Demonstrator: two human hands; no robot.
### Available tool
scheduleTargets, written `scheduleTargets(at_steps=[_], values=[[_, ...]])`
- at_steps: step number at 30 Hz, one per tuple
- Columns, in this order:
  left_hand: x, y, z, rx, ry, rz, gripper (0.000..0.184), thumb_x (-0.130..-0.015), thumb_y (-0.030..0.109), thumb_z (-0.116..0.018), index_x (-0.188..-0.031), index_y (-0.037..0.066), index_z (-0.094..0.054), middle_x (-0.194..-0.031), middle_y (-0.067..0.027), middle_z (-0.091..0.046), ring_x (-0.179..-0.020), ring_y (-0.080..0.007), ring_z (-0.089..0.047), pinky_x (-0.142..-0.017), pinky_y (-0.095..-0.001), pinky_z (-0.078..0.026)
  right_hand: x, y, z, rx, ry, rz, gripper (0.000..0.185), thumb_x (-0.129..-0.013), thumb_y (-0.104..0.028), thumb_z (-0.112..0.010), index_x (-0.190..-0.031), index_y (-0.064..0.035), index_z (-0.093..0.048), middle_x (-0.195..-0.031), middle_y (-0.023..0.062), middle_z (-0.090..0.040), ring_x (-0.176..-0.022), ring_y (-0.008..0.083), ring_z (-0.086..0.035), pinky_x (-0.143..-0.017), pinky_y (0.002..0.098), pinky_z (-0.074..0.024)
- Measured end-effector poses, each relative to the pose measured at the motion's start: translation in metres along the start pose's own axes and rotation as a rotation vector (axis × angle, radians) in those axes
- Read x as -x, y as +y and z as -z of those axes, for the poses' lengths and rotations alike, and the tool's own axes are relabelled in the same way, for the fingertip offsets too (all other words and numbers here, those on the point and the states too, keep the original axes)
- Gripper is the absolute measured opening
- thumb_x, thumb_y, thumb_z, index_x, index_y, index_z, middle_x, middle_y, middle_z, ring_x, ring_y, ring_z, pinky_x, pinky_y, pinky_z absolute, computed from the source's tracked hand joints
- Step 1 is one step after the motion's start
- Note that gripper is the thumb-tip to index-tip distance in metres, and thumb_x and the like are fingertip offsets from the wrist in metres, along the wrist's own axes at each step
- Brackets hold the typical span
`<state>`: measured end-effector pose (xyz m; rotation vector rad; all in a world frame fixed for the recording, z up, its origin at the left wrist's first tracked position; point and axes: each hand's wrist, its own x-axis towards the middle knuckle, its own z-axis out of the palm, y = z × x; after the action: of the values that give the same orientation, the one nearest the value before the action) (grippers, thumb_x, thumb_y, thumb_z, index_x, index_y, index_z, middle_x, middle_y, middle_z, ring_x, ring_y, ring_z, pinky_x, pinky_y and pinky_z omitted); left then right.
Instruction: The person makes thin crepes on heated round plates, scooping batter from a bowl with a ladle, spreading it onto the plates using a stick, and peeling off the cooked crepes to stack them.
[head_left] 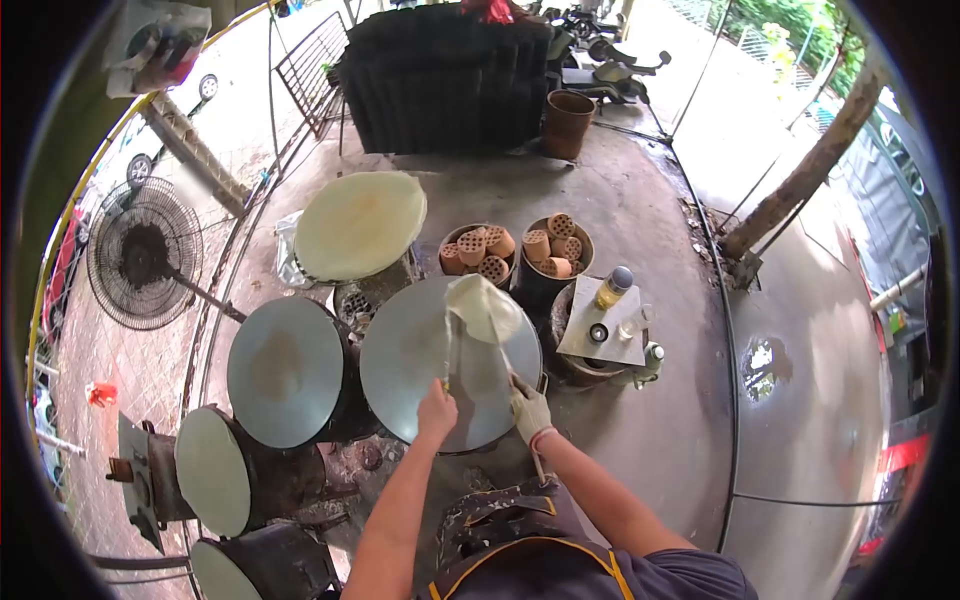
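A large round grey griddle [410, 340] lies in front of me, its surface bare around my tool. Above its far right part hangs a thin, pale, translucent round sheet [485, 305], partly folded. My left hand [437, 412], bare, is closed on the low end of a narrow pale strip that runs up to the sheet; whether it is a stick or the sheet's edge I cannot tell. My right hand [528, 410], in a light glove, is closed around a thin stick [503, 355]. The stick's upper end reaches the sheet and its lower end points toward my apron.
Pale-topped griddles [360, 225] and a bare grey griddle [285, 370] stand at the left. Two buckets of perforated clay-coloured briquettes [485, 245] sit beyond. At right, a small stand [605, 335] carries a jar and glass. A fan [145, 250] is far left.
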<state>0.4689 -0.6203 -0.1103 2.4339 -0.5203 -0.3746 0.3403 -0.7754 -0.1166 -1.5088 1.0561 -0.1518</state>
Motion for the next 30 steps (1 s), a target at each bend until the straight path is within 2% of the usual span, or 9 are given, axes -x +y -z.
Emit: scheduleTargets(at_steps=[2,6,8,13,16,17,20,25,30], values=[[-0.009,-0.011,0.020,-0.075,-0.021,0.063,0.025,-0.081,0.012,-0.048,-0.105,0.004,-0.044,-0.084,-0.0252,-0.060,-0.082,-0.0431,-0.058,-0.072,-0.0514,-0.044,-0.003,-0.021,-0.007,-0.334,-0.155,-0.150,0.035,-0.085,-0.014,-0.057,-0.120,-0.0107,-0.058,-0.092,0.0066,-0.067,-0.073,0.0118,-0.060,-0.063,0.0231,-0.0465],[-0.007,-0.041,0.046,-0.148,-0.025,0.058,0.025,-0.081,0.008,-0.048,-0.106,0.003,-0.043,-0.086,-0.0251,-0.060,-0.081,-0.0422,-0.058,-0.071,-0.0506,-0.045,-0.009,0.061,-0.033,-0.417,0.251,0.056,0.035,-0.085,-0.019,-0.056,-0.119,-0.0111,-0.058,-0.086,0.0093,-0.067,-0.067,0.0084,-0.057,-0.061,0.0247,-0.0459],[-0.007,-0.054,0.048,-0.156,0.017,-0.020,0.025,-0.081,0.007,-0.048,-0.105,0.002,-0.043,-0.085,-0.0249,-0.060,-0.081,-0.0422,-0.059,-0.071,-0.0503,-0.045,0.009,0.020,-0.045,0.123,0.230,0.125,0.031,-0.084,-0.012,-0.057,-0.115,-0.0118,-0.062,-0.081,0.0012,-0.064,-0.060,0.0064,-0.052,-0.054,0.0218,-0.0428],[0.003,-0.060,0.076,-0.163,0.011,0.017,0.026,-0.083,0.010,-0.050,-0.108,0.004,-0.044,-0.088,-0.0247,-0.060,-0.083,-0.0412,-0.059,-0.071,-0.0486,-0.045,-0.022,0.027,-0.038,-0.428,-0.072,0.096,0.033,-0.086,-0.022,-0.056,-0.116,-0.0091,-0.060,-0.079,0.0050,-0.065,-0.057,0.0059,-0.050,-0.052,0.0221,-0.0417],[0.006,-0.072,0.087,-0.155,0.028,0.055,0.028,-0.085,0.014,-0.050,-0.112,0.006,-0.044,-0.092,-0.0240,-0.059,-0.082,-0.0413,-0.059,-0.072,-0.0481,-0.045,-0.005,0.026,-0.054,-0.170,0.184,0.038,0.033,-0.086,-0.023,-0.056,-0.116,-0.0108,-0.060,-0.079,0.0071,-0.064,-0.050,0.0084,-0.047,-0.049,0.0234,-0.0410],[0.008,-0.075,0.087,-0.158,0.029,0.058,0.029,-0.086,0.015,-0.050,-0.113,0.007,-0.044,-0.094,-0.0236,-0.059,-0.082,-0.0414,-0.059,-0.072,-0.0480,-0.045,-0.010,0.028,-0.062,0.212,0.239,0.394,0.030,-0.086,-0.022,-0.057,-0.114,-0.0140,-0.062,-0.074,0.0048,-0.062,-0.043,0.0101,-0.043,-0.045,0.0242,-0.0397],[0.018,-0.071,0.096,-0.248,-0.003,0.112,0.038,-0.085,0.016,-0.050,-0.122,0.011,-0.043,-0.094,-0.0210,-0.055,-0.080,-0.0402,-0.059,-0.072,-0.0472,-0.045,-0.002,-0.048,-0.050,-0.298,-0.316,-0.253,0.028,-0.087,-0.023,-0.056,-0.113,-0.0146,-0.062,-0.073,0.0036,-0.061,-0.048,0.0111,-0.049,-0.048,0.0241,-0.0417],[0.044,-0.089,0.121,-0.320,0.055,0.104,0.059,-0.078,0.009,-0.054,-0.134,0.018,-0.037,-0.090,-0.0171,-0.046,-0.080,-0.0358,-0.055,-0.070,-0.0442,-0.045,-0.023,0.016,-0.067,0.010,0.163,0.253,0.029,-0.087,-0.020,-0.055,-0.114,-0.0114,-0.060,-0.058,-0.0040,-0.047,-0.040,0.0057,-0.037,-0.036,0.0239,-0.0319],[0.078,-0.103,0.131,-0.267,0.092,0.069,0.062,-0.073,0.005,-0.057,-0.132,0.020,-0.042,-0.089,-0.0152,-0.043,-0.080,-0.0336,-0.053,-0.069,-0.0428,-0.044,0.001,-0.071,-0.041,-0.137,-0.327,-0.114,0.029,-0.087,-0.020,-0.054,-0.113,-0.0120,-0.063,-0.061,-0.0025,-0.052,-0.048,0.0041,-0.041,-0.042,0.0203,-0.0327]])
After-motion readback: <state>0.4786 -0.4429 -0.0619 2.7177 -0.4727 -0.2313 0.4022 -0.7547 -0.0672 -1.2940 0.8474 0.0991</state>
